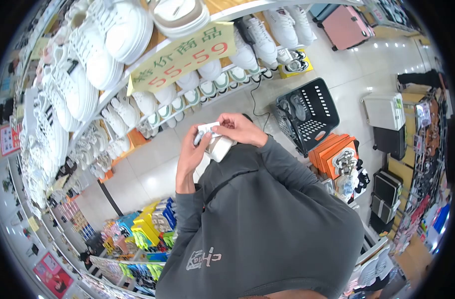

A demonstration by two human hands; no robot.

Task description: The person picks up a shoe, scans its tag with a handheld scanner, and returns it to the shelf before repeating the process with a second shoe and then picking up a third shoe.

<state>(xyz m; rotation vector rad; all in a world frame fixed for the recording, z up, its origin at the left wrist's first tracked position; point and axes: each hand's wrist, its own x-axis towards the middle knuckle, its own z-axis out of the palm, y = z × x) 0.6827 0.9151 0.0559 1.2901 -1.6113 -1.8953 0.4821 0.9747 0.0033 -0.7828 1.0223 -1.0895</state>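
Note:
A small white label [208, 128] is pinched between my two hands in front of my body. My left hand [189, 152] grips its left side, with thumb and fingers closed. From the right, my right hand [240, 129] presses thumb and fingers on the label's other end. Just below the label is a pale, off-white shoe [220, 149], partly covered by my hands; what supports it is hidden. A small greyish piece shows by the left fingers, too small to name.
Shelves of white sneakers [100, 62] rise ahead and to the left, with a yellow price sign [182, 57]. A black basket [317, 112] holding grey shoes stands on the floor at right, beside orange shoeboxes [329, 154]. Suitcases [384, 109] stand farther right. A dark cable [256, 102] lies nearby.

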